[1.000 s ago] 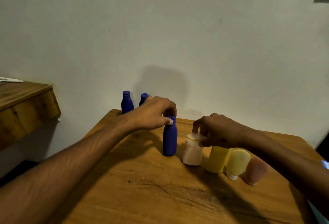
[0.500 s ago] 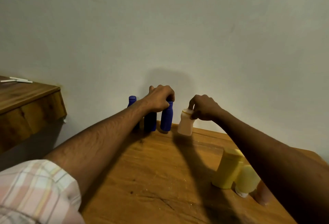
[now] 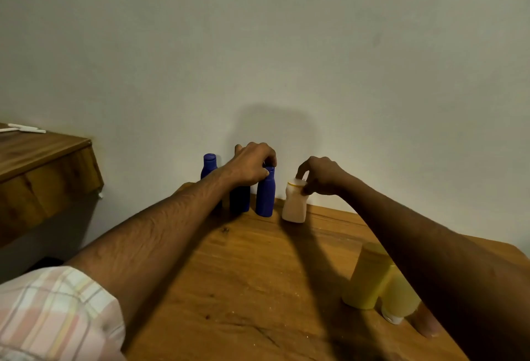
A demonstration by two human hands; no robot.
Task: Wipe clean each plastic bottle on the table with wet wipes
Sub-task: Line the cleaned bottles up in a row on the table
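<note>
The bottles stand in two groups on the wooden table, and both hands reach to the group at the far edge, close to the pale wall. The left hand curls its fingers over the cap of a blue bottle and holds it by the top; this bottle stands upright on the table. Just to its left is a darker blue bottle, mostly in the shade of the left arm, and past that a third blue bottle peeks out behind the forearm — only its cap and shoulder show. The right hand pinches the top of a small whitish bottle with its fingertips. That bottle sits just to the right of the held blue one and leans a little; I cannot tell if its bottom is flat on the wood. The second group is near the right edge of the table, well apart from the first and partly hidden under the right arm: a tall yellow bottle, a paler yellow bottle touching it with a white cap at the bottom, and a pinkish bottle beside that. A checked sleeve covers the left upper arm at the bottom corner. To the left, apart from the table, is a wooden shelf with thin white sticks lying on it.
</note>
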